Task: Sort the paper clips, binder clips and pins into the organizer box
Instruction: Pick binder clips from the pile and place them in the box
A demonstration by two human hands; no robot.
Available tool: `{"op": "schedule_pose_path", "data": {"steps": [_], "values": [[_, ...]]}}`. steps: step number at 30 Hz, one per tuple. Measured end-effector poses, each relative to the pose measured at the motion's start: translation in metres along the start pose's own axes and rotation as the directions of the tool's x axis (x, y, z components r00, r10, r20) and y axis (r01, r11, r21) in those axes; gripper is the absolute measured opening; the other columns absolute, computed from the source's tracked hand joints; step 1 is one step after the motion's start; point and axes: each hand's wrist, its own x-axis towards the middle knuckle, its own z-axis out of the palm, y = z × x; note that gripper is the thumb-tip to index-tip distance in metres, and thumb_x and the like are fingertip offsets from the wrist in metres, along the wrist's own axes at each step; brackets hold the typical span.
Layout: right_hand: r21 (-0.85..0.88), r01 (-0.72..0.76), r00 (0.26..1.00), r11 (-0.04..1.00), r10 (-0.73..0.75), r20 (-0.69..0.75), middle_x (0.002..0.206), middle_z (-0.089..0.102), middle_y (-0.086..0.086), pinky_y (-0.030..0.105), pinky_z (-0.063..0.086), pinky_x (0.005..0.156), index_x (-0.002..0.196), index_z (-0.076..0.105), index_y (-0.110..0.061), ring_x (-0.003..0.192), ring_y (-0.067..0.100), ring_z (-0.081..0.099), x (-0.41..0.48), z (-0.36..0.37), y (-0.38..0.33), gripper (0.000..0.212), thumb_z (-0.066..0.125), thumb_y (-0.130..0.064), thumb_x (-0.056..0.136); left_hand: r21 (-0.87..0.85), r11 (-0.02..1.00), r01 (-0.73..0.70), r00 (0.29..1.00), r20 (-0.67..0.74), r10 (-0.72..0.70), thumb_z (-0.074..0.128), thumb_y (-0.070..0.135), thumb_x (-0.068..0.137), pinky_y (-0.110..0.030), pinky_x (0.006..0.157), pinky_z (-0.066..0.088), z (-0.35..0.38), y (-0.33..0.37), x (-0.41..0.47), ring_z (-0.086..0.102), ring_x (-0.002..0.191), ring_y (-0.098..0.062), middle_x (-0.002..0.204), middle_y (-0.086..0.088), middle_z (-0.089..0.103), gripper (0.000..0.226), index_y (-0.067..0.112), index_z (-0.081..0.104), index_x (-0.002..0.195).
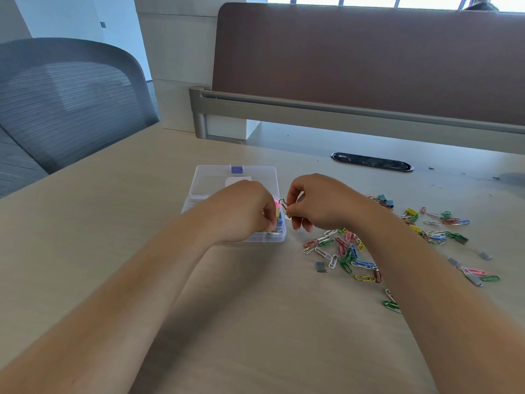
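Observation:
A clear plastic organizer box [279, 237] stands open on the desk, its lid [210, 180] lying back. My left hand [244, 211] is over the box with fingers curled down among coloured clips inside; what it holds is hidden. My right hand [315, 203] pinches a small yellow binder clip [286, 212] with black wire handles at the box's right edge. Coloured paper clips [343, 254] lie scattered right of the box, with more binder clips [412, 213] farther right.
Small grey staple blocks [321, 266] lie among the clips. A black oval cable grommet [372, 162] sits in the desk behind. A brown divider panel [369, 61] closes the back, and a grey mesh chair [65, 100] stands at the left.

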Motion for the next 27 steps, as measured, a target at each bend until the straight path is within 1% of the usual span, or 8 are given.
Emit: {"op": "schedule_pose_path", "data": {"steps": [3, 6, 9, 11, 14, 18, 23, 27], "values": [[0.001, 0.003, 1.000, 1.000, -0.003, 0.009, 0.074, 0.075, 0.001, 0.019, 0.041, 0.055, 0.091, 0.070, -0.002, 0.049, 0.006, 0.060, -0.001, 0.000, 0.000, 0.017, 0.059, -0.015, 0.095, 0.006, 1.000, 0.003, 1.000, -0.001, -0.003, 0.063, 0.015, 0.084, -0.033, 0.075, 0.052, 0.000, 0.000, 0.000, 0.061, 0.078, -0.018, 0.085, 0.000, 0.069, 0.015, 0.018, 0.077, 0.081], [-0.008, 0.006, 1.000, 1.000, -0.007, -0.011, 0.071, 0.073, -0.002, 0.021, 0.042, 0.055, 0.091, 0.069, -0.006, 0.049, 0.005, 0.058, 0.001, 0.001, 0.000, 0.013, 0.062, -0.017, 0.094, 0.007, 1.000, 0.001, 1.000, -0.004, -0.001, 0.062, 0.017, 0.084, -0.032, 0.074, 0.050, 0.000, 0.000, 0.000, 0.060, 0.078, -0.018, 0.086, 0.001, 0.068, 0.015, 0.018, 0.076, 0.081], [-0.032, 0.023, 0.998, 0.999, -0.025, -0.065, 0.072, 0.067, -0.005, 0.024, 0.046, 0.061, 0.092, 0.068, -0.012, 0.061, 0.006, 0.056, 0.003, 0.002, 0.000, 0.008, 0.066, -0.020, 0.091, -0.011, 1.000, 0.004, 0.999, -0.035, -0.004, 0.062, 0.022, 0.086, -0.031, 0.073, 0.050, -0.004, -0.003, 0.002, 0.061, 0.078, -0.017, 0.086, 0.002, 0.069, 0.016, 0.017, 0.076, 0.083], [-0.035, 0.031, 0.997, 0.999, -0.033, -0.072, 0.076, 0.066, -0.003, 0.026, 0.047, 0.065, 0.092, 0.068, -0.014, 0.066, 0.008, 0.057, 0.003, 0.003, -0.001, 0.007, 0.068, -0.020, 0.090, -0.070, 0.997, 0.029, 0.996, -0.082, -0.035, 0.064, 0.024, 0.087, -0.025, 0.068, 0.047, -0.008, -0.006, 0.003, 0.060, 0.076, -0.013, 0.083, 0.006, 0.068, 0.012, 0.018, 0.074, 0.083], [-0.025, 0.043, 0.998, 0.999, -0.044, -0.051, 0.075, 0.067, -0.004, 0.028, 0.047, 0.066, 0.091, 0.068, -0.015, 0.063, 0.007, 0.056, 0.003, 0.005, -0.003, 0.005, 0.068, -0.019, 0.090, -0.182, 0.982, 0.058, 0.982, -0.166, -0.089, 0.070, 0.026, 0.084, -0.021, 0.063, 0.044, -0.009, -0.008, 0.004, 0.057, 0.071, -0.008, 0.078, 0.012, 0.062, 0.008, 0.021, 0.064, 0.085], [-0.040, 0.053, 0.998, 0.998, -0.054, -0.025, 0.075, 0.065, -0.006, 0.024, 0.044, 0.062, 0.091, 0.069, -0.016, 0.064, 0.006, 0.055, 0.002, 0.007, -0.005, 0.002, 0.068, -0.016, 0.089, -0.164, 0.985, 0.046, 0.995, -0.084, -0.061, 0.067, 0.024, 0.086, -0.018, 0.060, 0.039, -0.006, -0.005, 0.004, 0.057, 0.070, -0.004, 0.079, 0.011, 0.063, 0.000, 0.024, 0.066, 0.086], [-0.060, 0.044, 0.999, 0.997, -0.045, -0.018, 0.072, 0.063, -0.007, 0.022, 0.041, 0.059, 0.086, 0.069, -0.016, 0.066, 0.009, 0.056, 0.002, 0.009, -0.006, 0.002, 0.071, -0.018, 0.087, -0.128, 0.988, 0.083, 0.993, -0.069, -0.093, 0.063, 0.019, 0.087, -0.017, 0.062, 0.038, -0.003, -0.004, 0.005, 0.059, 0.076, -0.012, 0.083, 0.005, 0.066, 0.008, 0.022, 0.069, 0.084], [-0.090, 0.038, 0.999, 0.995, -0.041, -0.030, 0.081, 0.067, -0.001, 0.023, 0.043, 0.061, 0.085, 0.069, -0.015, 0.073, 0.015, 0.058, 0.004, 0.013, -0.007, 0.004, 0.072, -0.019, 0.086, -0.125, 0.987, 0.102, 0.992, -0.060, -0.110, 0.063, 0.018, 0.088, -0.020, 0.070, 0.039, 0.001, -0.004, 0.005, 0.061, 0.080, -0.013, 0.089, 0.003, 0.068, 0.007, 0.022, 0.069, 0.086]]}}
